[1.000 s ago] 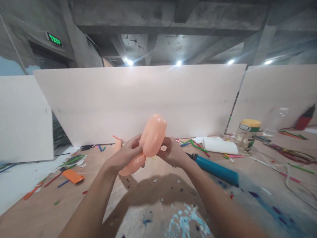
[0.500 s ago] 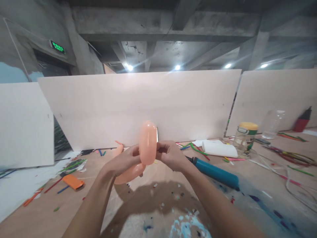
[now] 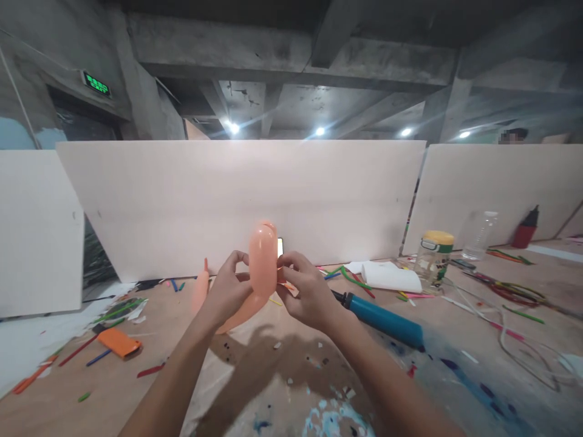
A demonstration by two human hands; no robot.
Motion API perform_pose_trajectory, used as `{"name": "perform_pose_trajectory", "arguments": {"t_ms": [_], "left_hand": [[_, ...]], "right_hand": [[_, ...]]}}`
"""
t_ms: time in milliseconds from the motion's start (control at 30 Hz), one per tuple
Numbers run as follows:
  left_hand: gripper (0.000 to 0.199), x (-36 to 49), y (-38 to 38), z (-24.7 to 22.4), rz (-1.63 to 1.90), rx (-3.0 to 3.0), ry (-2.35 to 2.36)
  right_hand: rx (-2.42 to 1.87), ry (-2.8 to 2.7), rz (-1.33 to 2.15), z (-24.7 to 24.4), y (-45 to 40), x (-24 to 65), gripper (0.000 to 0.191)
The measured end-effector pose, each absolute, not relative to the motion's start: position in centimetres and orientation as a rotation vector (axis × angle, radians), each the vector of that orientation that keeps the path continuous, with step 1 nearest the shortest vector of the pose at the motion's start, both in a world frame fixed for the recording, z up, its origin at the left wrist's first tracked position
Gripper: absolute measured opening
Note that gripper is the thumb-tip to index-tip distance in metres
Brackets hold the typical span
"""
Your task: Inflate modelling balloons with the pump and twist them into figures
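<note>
Between my two hands is a long peach-coloured modelling balloon (image 3: pixel 263 261), bent so that one fat loop stands upright above the table. My left hand (image 3: pixel 232 291) grips it from the left, the fingers curled against its side. The balloon's tail passes behind and under that hand, and its thin uninflated tip pokes up beyond the wrist. On the other side my right hand (image 3: pixel 303 291) pinches near the loop's right edge; the exact spot under the fingertips is partly hidden. Behind the balloon, a lit phone screen (image 3: pixel 280 246) shows in part.
A blue hand pump (image 3: pixel 387 320) lies to the right of my right forearm. Beyond it are a white paper roll (image 3: pixel 392 277), a yellow-lidded jar (image 3: pixel 435 258) and a clear bottle (image 3: pixel 480 237). An orange box cutter (image 3: pixel 119 343) lies left among balloon scraps. White boards (image 3: pixel 246 188) stand behind.
The view has turned slightly right. The upright loop has rotated a little, showing a second rounded fold at its top. My right-hand fingers are shifted and more spread along its side.
</note>
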State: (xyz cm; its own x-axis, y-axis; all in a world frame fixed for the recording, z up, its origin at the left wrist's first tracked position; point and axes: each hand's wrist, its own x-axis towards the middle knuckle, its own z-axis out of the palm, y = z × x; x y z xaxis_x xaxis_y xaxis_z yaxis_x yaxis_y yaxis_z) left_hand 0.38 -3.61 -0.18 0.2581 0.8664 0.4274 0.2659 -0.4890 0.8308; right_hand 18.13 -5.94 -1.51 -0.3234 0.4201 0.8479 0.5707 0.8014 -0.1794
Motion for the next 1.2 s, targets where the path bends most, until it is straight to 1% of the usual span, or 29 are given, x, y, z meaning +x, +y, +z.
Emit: {"name": "perform_pose_trajectory", "arguments": {"t_ms": [67, 133, 200, 333, 567, 633, 833, 1000, 1200], "left_hand": [[0.025, 0.9, -3.8, -0.3, 1.372, 1.935, 0.973], [0.016, 1.2, -4.0, -0.3, 1.428, 2.006, 0.917], [0.012, 1.2, -4.2, -0.1, 1.357, 2.056, 0.893], [0.015, 0.5, -4.2, 0.5, 1.155, 2.073, 0.955], [0.018, -0.5, -4.4, 1.1, 1.028, 2.133, 1.016], [0.018, -0.5, -4.4, 1.1, 1.01, 2.137, 1.017], [0.021, -0.1, -4.6, 1.0, 1.005, 2.146, 1.06], [0.023, 0.2, -4.9, 0.7, 1.034, 2.186, 1.102], [0.018, 0.0, -5.1, 0.9, 0.986, 2.265, 1.099]], "right_hand": [[-0.755, -1.974, -0.182, -1.4, -5.9, 18.3, 0.018], [-0.76, -1.972, -0.172, -1.4, -5.9, 18.4, 0.018], [-0.769, -1.975, -0.182, -1.3, -5.9, 18.4, 0.016], [-0.799, -1.993, -0.173, -1.3, -6.2, 18.3, 0.011], [-0.852, -1.904, 0.318, -1.5, -6.2, 17.6, 0.015], [-0.872, -1.883, 0.384, -1.5, -6.1, 17.6, 0.017], [-0.849, -1.858, 0.137, -1.8, -5.7, 17.7, 0.018], [-0.826, -1.872, 0.055, -2.7, -5.1, 18.0, 0.021], [-0.678, -1.877, -0.051, -2.9, -4.7, 18.1, 0.02]]}}
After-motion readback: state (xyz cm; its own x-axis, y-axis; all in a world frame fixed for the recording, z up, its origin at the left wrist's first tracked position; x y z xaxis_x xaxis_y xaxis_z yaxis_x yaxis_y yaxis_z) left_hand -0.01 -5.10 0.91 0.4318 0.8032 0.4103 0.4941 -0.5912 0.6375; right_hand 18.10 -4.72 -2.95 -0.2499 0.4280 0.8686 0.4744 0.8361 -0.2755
